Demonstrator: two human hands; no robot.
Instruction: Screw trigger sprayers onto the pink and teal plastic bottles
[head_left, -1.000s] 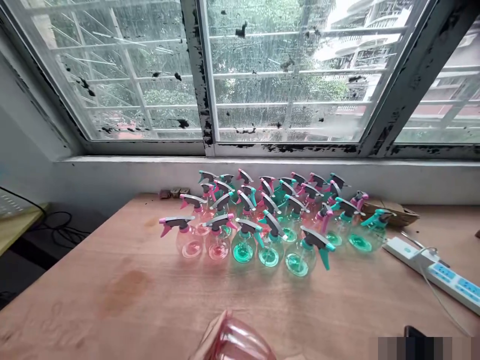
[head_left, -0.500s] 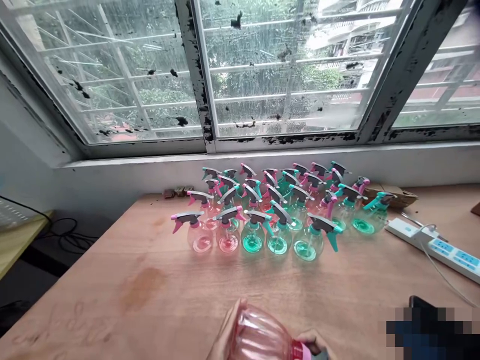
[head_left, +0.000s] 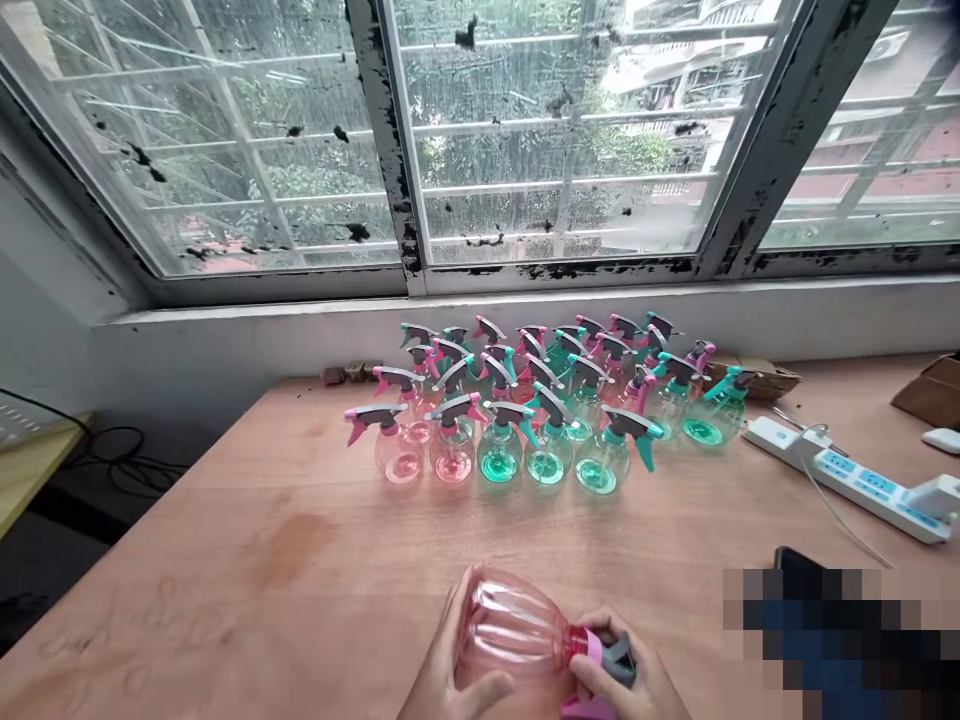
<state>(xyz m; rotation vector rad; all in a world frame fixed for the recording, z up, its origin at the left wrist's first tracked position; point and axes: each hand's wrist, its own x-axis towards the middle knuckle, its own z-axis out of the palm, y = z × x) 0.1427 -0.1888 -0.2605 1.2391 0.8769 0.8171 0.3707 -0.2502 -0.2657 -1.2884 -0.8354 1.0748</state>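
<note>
A clear pink spray bottle (head_left: 517,620) lies on its side between my hands near the bottom of the head view. My left hand (head_left: 450,670) wraps around the rounded base and body. At the neck, my right hand (head_left: 630,670) grips the pink collar and grey spray head (head_left: 619,660), with part of a pink trigger (head_left: 589,708) showing below. Beyond my hands stand several upright spray bottles in rows, pink ones (head_left: 399,460) and green ones (head_left: 499,455), all with grey trigger heads.
A white power strip (head_left: 847,480) with a cable lies on the right of the wooden table (head_left: 360,560). A dark, pixelated object (head_left: 840,640) sits at lower right. Cardboard pieces (head_left: 757,380) and small brown blocks (head_left: 352,372) rest by the wall under the window.
The view has tilted down and shifted slightly right. Both hands and the pink spray bottle now show higher in the frame, with more of the right fingers visible on the collar.
</note>
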